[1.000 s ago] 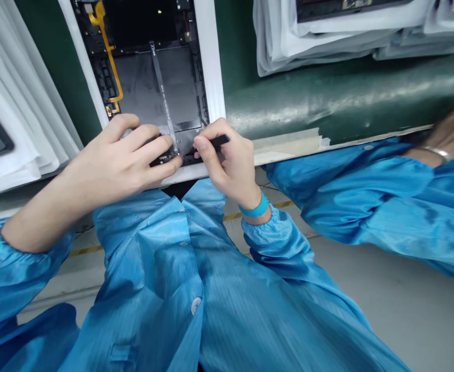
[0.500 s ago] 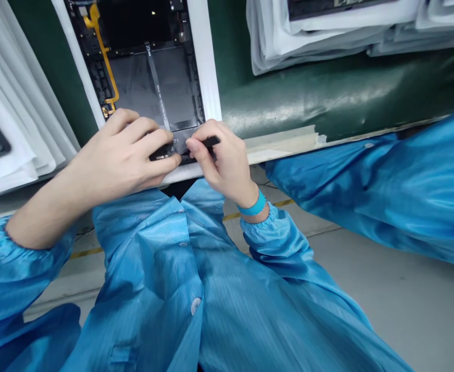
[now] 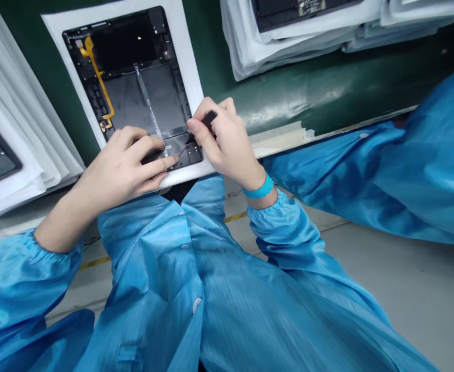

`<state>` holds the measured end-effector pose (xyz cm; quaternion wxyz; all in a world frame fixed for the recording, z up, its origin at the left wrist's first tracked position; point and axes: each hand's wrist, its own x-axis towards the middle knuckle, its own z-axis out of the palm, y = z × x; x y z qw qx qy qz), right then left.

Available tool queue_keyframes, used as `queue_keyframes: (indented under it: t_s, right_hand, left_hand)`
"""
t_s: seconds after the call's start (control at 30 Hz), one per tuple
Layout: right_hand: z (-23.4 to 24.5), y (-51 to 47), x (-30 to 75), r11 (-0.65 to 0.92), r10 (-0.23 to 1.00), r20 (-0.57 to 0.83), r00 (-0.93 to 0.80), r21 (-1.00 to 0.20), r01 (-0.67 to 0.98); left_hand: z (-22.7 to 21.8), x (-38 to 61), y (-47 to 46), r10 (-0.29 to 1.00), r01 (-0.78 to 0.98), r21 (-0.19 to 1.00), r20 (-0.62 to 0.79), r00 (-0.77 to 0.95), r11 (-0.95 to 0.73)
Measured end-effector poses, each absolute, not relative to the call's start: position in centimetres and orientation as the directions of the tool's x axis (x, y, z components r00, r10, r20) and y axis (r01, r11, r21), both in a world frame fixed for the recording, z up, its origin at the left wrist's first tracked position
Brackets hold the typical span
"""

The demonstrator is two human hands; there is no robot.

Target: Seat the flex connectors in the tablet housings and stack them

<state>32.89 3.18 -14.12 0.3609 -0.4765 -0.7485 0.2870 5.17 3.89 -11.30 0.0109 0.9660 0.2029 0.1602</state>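
Electronics workshop, as indicated by the opened device (image 3: 128, 98), green-covered bench (image 3: 288, 101), layered white sheets (image 3: 21, 88) and matching blue work coats (image 3: 230, 289).

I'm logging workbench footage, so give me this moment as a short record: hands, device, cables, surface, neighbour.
Left hand: fingers lie across the near end of the open device
Right hand: pinches a black tool over the device's near right corner; tip contact unclear
Device: flat on a white sheet
Cables: orange cable along the left; grey ribbon down the middle
Surface: green
Neighbour: blue garment at right
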Motion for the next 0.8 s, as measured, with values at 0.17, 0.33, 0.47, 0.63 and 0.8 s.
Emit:
queue_keyframes:
  t_s: [0.17, 0.33, 0.47, 0.63, 0.8]
  right_hand:
    - [-13.67, 2.63, 33.37, 0.349, 0.926, 0.239, -0.292, -0.834, 0.427]
    - [-13.35, 2.46, 33.25, 0.372, 0.887, 0.223, -0.404, -0.864, 0.338]
    - [-13.53, 2.63, 33.09, 0.421, 0.854, 0.256, -0.453, -0.851, 0.313]
    - [-13.57, 2.65, 33.02, 0.419, 0.852, 0.242, -0.465, -0.847, 0.327]
    - [-13.36, 2.63, 32.95, 0.401, 0.859, 0.218, -0.463, -0.848, 0.345]
  left_hand:
    - [-11.57, 5.05, 3.72, 0.425, 0.39, 0.17, 0.329, 0.843, -0.905]
    - [-11.94, 4.7, 3.41, 0.541, 0.464, 0.315, 0.23, 0.809, -0.828]
    - [-12.2, 4.61, 3.4, 0.477, 0.443, 0.185, 0.237, 0.846, -0.878]
    - [-12.24, 4.75, 3.28, 0.49, 0.451, 0.202, 0.227, 0.842, -0.869]
    - [-12.08, 4.87, 3.25, 0.539, 0.479, 0.317, 0.137, 0.831, -0.819]
